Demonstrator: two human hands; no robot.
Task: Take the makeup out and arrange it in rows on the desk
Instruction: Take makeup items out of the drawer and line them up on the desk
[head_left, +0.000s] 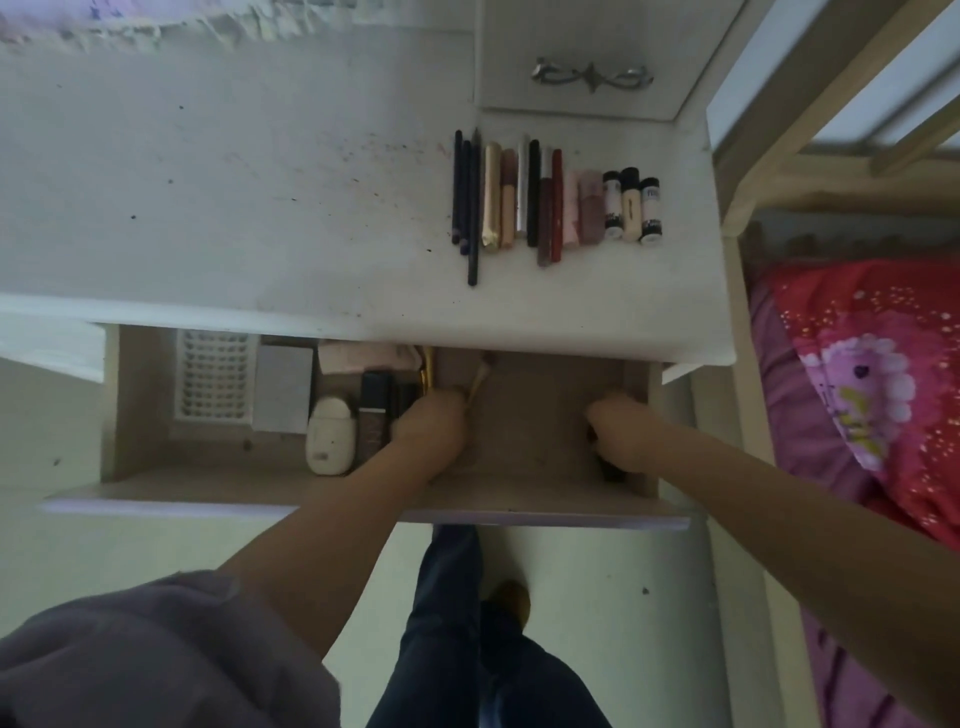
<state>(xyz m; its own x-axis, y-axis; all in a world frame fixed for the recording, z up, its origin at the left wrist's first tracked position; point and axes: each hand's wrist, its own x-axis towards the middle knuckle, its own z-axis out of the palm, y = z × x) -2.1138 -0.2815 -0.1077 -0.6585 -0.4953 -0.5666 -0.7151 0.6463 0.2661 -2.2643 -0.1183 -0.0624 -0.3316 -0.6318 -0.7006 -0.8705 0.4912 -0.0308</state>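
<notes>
I am reaching both hands into the open drawer (135, 415) to lift out more makeup. My left hand (431, 426) is curling around a slim pale stick (475, 387), apparently a brush or pencil, gripping it low so it is clearing the table (234, 208) edge. My right hand (621, 434) is closing on a dark item (610, 470), mostly hidden. On the table, 1 row of makeup (556, 200) is lying side by side near the right edge, leaving room for further rows. More pieces, including a white compact (330, 434), are waiting in the drawer.
</notes>
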